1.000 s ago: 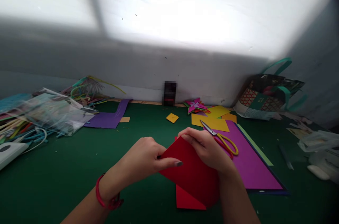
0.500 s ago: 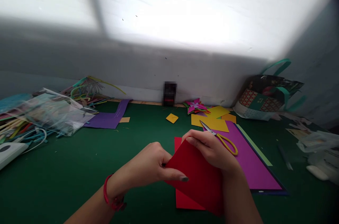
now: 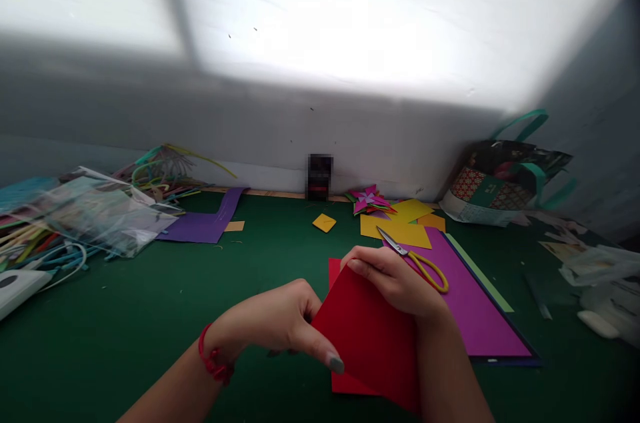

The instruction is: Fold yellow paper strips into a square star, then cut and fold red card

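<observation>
A sheet of red paper (image 3: 373,330) is held up at a slant between my two hands, with more red paper (image 3: 353,384) lying flat on the table beneath it. My left hand (image 3: 295,320) grips the sheet's left edge, thumb stretched over the front and the other fingers behind it, mostly hidden. At the upper corner my right hand (image 3: 390,280) closes on the same sheet, thumb on top. Just beyond the right hand, yellow-handled scissors (image 3: 427,270) rest across yellow and purple paper.
Purple paper sheets (image 3: 487,316) lie at right, yellow sheets (image 3: 395,231) behind them. A folded yellow square (image 3: 325,222) and a folded paper star (image 3: 370,199) sit near the wall. Pipe cleaners and a clear plastic bag (image 3: 120,210) are at left, a patterned bag (image 3: 493,186) at back right.
My left hand has shifted slightly down along the red sheet's edge, its thumb lower and further left on the paper. The right hand stays nearly in place.
</observation>
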`<state>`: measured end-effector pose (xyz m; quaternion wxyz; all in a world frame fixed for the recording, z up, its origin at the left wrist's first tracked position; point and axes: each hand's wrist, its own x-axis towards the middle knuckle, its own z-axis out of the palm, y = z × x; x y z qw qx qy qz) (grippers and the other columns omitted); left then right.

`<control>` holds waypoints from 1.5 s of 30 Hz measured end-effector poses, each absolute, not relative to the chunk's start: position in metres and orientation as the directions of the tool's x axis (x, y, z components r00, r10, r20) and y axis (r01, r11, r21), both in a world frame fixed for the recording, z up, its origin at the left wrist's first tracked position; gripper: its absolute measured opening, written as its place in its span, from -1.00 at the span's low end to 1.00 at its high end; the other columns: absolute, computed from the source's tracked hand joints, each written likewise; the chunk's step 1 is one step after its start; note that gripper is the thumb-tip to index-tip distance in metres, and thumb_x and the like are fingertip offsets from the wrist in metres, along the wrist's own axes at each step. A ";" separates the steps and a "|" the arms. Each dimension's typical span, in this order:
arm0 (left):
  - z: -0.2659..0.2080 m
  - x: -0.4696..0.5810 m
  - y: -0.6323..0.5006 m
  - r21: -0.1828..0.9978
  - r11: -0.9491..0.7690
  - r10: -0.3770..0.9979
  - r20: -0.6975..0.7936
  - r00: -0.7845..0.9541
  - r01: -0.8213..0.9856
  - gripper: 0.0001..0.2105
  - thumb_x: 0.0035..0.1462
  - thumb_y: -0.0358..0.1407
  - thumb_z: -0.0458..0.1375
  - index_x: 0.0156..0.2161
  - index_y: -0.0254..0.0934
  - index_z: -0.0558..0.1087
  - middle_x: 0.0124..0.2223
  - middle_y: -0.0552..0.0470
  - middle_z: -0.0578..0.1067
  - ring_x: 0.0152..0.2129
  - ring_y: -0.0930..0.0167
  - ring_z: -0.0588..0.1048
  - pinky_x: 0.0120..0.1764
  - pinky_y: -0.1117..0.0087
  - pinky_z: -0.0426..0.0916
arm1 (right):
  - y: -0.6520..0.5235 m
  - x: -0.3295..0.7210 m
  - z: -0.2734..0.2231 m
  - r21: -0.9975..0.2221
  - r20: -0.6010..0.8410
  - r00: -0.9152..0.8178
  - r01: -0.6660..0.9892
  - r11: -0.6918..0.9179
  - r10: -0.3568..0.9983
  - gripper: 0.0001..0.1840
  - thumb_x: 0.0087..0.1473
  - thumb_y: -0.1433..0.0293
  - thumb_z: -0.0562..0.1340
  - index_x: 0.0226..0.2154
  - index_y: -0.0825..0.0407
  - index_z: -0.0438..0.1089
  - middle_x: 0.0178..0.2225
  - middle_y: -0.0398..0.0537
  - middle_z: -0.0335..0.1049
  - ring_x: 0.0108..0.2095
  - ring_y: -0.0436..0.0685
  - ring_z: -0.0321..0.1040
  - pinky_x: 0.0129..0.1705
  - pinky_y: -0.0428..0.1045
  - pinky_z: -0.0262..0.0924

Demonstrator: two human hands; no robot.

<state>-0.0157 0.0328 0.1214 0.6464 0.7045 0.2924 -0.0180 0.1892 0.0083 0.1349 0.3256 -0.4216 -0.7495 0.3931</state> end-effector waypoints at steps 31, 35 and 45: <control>0.121 -0.008 0.027 0.991 -0.081 0.681 -0.023 0.732 0.106 -0.64 0.01 -0.07 0.10 -0.59 -0.35 0.30 -0.70 0.23 0.12 -0.80 0.64 0.07 -0.72 0.55 -0.04 | 0.011 0.197 0.130 -0.887 0.245 -0.180 0.356 0.295 0.953 -0.72 0.17 0.22 -0.04 -0.40 -0.01 0.27 -0.50 -0.15 0.24 -0.54 0.01 0.16 -0.56 -0.12 0.07; 0.117 -0.008 0.026 0.994 0.005 0.615 -0.087 0.784 0.106 -0.62 0.03 -0.04 0.06 -0.58 -0.34 0.31 -0.75 0.23 0.12 -0.85 0.63 0.06 -0.78 0.56 -0.06 | 0.011 0.195 0.129 -0.890 0.267 -0.194 0.326 0.318 0.944 -0.74 0.17 0.24 -0.02 -0.39 -0.01 0.28 -0.50 -0.16 0.24 -0.53 0.00 0.16 -0.56 -0.13 0.06; 0.119 -0.004 0.026 0.972 -0.134 0.693 -0.049 0.719 0.195 -0.55 0.07 -0.07 0.03 -0.69 -0.30 0.07 -0.73 0.23 -0.01 -0.80 0.64 -0.03 -0.73 0.54 -0.12 | 0.014 0.196 0.126 -0.888 0.274 -0.125 0.348 0.301 0.953 -0.75 0.17 0.25 -0.01 -0.41 0.01 0.26 -0.51 -0.16 0.20 -0.54 -0.01 0.11 -0.56 -0.13 0.03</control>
